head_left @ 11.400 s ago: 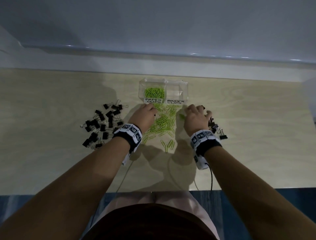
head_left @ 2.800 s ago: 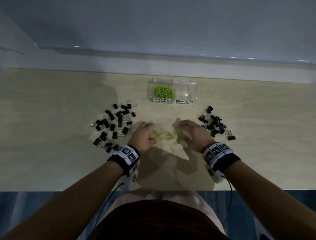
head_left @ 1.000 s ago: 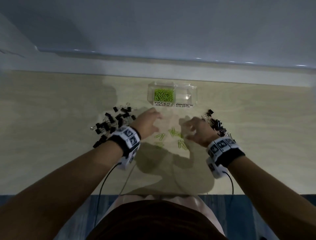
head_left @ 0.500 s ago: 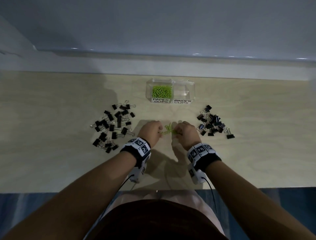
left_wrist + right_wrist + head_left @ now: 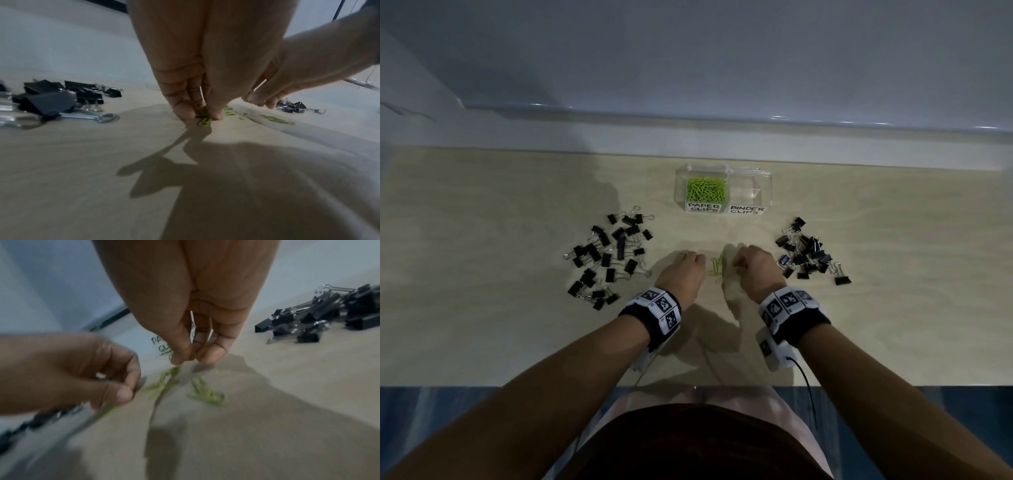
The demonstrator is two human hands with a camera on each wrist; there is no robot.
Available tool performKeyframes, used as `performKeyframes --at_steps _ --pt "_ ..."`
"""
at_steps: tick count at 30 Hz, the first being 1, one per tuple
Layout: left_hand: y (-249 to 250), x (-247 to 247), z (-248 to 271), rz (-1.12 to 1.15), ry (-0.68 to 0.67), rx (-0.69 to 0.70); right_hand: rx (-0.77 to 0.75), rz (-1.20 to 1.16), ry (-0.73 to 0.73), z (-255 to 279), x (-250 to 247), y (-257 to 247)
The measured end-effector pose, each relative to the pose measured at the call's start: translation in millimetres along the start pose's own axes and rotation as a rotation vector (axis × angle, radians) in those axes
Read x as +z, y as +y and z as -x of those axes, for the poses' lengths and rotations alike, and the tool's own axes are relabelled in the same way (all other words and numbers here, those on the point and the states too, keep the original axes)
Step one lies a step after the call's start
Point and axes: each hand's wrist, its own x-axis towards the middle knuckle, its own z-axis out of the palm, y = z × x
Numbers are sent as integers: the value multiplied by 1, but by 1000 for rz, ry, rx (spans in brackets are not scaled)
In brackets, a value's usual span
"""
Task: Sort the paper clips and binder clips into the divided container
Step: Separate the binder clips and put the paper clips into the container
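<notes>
The last few lime-green wire paper clips (image 5: 717, 266) are lying on the pale wooden tabletop (image 5: 482, 325), between both hands and well short of the clear plastic 2-compartment container (image 5: 765, 186). The left hand (image 5: 683, 270) is pinching a small bunch of them against the surface; the right hand (image 5: 755, 265) is pinching 1 or 2 likewise. Black metal binder clips are sitting in 2 heaps, left (image 5: 607, 255) and right (image 5: 808, 255), untouched. Risk: such thin clips are likely to slip from fingertip pinches in transit, or to snag together and scatter.
</notes>
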Motion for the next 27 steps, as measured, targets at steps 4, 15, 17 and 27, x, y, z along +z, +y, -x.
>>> performKeyframes --at_steps 4,15,17,27 --pt "-9 -12 -7 106 -58 -49 -13 -126 112 -25 -33 -23" --pt "-5 -121 -78 364 433 -64 -238 54 217 -78 -65 -65" --pt "-5 -118 -80 282 400 -61 -324 108 148 -64 -58 -52" --pt "-26 -17 8 252 -18 -62 -586 411 -227 -20 -13 -1"
